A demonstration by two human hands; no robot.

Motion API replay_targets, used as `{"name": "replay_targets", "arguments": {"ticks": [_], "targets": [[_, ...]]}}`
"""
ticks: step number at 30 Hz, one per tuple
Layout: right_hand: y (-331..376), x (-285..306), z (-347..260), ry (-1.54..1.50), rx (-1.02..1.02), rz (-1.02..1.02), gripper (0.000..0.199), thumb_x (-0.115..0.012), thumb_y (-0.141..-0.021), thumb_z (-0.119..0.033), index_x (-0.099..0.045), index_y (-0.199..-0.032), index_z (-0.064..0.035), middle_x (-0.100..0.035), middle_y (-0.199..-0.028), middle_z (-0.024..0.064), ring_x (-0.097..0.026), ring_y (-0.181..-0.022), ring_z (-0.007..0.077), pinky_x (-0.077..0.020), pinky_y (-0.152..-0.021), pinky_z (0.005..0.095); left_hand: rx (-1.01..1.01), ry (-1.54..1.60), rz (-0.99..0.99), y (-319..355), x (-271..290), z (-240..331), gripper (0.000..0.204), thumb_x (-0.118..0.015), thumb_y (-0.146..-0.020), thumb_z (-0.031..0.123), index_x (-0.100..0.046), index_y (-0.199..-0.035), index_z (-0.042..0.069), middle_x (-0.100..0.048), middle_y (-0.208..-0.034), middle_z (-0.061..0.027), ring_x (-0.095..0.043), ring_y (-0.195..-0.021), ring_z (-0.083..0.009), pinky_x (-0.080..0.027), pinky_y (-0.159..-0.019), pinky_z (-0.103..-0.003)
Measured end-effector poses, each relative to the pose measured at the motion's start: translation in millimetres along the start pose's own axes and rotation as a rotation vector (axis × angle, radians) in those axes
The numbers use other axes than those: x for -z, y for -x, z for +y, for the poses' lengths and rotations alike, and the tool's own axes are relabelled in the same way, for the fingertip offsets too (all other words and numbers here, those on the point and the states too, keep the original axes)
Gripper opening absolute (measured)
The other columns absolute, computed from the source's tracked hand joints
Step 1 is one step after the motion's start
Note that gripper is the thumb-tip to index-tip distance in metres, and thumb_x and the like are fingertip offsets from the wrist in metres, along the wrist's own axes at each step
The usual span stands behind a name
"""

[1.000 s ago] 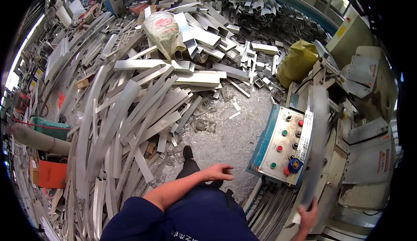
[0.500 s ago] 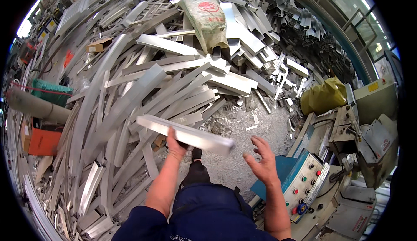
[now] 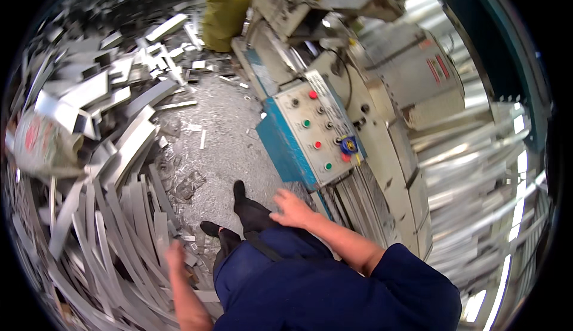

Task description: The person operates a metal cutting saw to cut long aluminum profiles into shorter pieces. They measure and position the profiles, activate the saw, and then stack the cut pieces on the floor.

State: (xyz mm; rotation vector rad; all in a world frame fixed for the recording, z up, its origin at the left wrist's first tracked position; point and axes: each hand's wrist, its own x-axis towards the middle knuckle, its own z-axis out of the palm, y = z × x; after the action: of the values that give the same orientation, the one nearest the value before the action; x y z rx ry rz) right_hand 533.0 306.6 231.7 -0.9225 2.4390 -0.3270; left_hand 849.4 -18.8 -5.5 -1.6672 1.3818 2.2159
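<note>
right hand (image 3: 293, 210) hovers near the blue-sided control box (image 3: 302, 138).

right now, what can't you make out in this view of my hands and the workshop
Head view:
Bare left hand: blur hides whether it touches the long grey metal bars.
Yellow plastic sack: its own wall hides any contents.
Blue-sided, cream-faced metal control box: its lettering is too small to read.
Long silvery lengths at far right: smeared by blur, so their number is unclear.
</note>
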Motion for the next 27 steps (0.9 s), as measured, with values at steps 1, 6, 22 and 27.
{"name": "replay_targets", "arguments": {"ticks": [1, 6, 22, 27], "targets": [[4.8, 6.8, 9.2, 0.004, -0.070, 0.079, 0.060, -0.071, -0.078, -0.033, -0.056, -0.123, 0.0039, -0.042, -0.138, 0.0311, -0.044, -0.126, 0.0455, -0.0378, -0.107, 0.0462, 0.111, -0.126, -0.098, -12.9, -16.2, -27.9, 0.034, -0.060, -0.092, 0.035, -0.056, -0.069, 0.012, -0.054, -0.064, -0.0011, -0.053, -0.056, -0.0130, -0.044, -0.051, -0.031], [0.1, 40.7, 57.4, 0.041, -0.353, 0.432, 0.057, -0.069, -0.076, -0.023, -0.052, -0.122, 0.0049, -0.033, -0.144, 0.0298, -0.038, -0.129, 0.0461, -0.0390, -0.104, 0.0489, -0.064, -0.765, -0.213, 10.9, -89.1, 31.6, 0.032, -0.065, -0.087, 0.032, -0.069, -0.091, 0.000, -0.065, -0.072, -0.0085, -0.061, -0.061, -0.0155, -0.048, -0.055, -0.032], [-80.9, 111.2, 73.2, 0.043, -0.477, 0.314, 0.047, -0.071, -0.073, -0.024, -0.057, -0.112, -0.0003, -0.046, -0.125, 0.0328, -0.056, -0.096, 0.0441, -0.0483, -0.085, 0.0488, -0.440, -1.078, -0.147, -107.6, -231.1, 252.5, 0.038, -0.068, -0.083, 0.033, -0.070, -0.103, 0.000, -0.071, -0.085, -0.0144, -0.068, -0.075, -0.0289, -0.054, -0.072, -0.039], [-100.0, 114.8, 62.6, -0.023, -0.595, 0.392, 0.043, -0.071, -0.072, -0.025, -0.060, -0.108, -0.0026, -0.048, -0.121, 0.0357, -0.059, -0.089, 0.0445, -0.0506, -0.079, 0.0481, -0.605, -1.517, -0.779, -125.9, -295.8, 266.5, 0.044, -0.066, -0.080, 0.040, -0.068, -0.111, 0.008, -0.070, -0.103, -0.0165, -0.065, -0.098, -0.0345, -0.050, -0.091, -0.042]]}}
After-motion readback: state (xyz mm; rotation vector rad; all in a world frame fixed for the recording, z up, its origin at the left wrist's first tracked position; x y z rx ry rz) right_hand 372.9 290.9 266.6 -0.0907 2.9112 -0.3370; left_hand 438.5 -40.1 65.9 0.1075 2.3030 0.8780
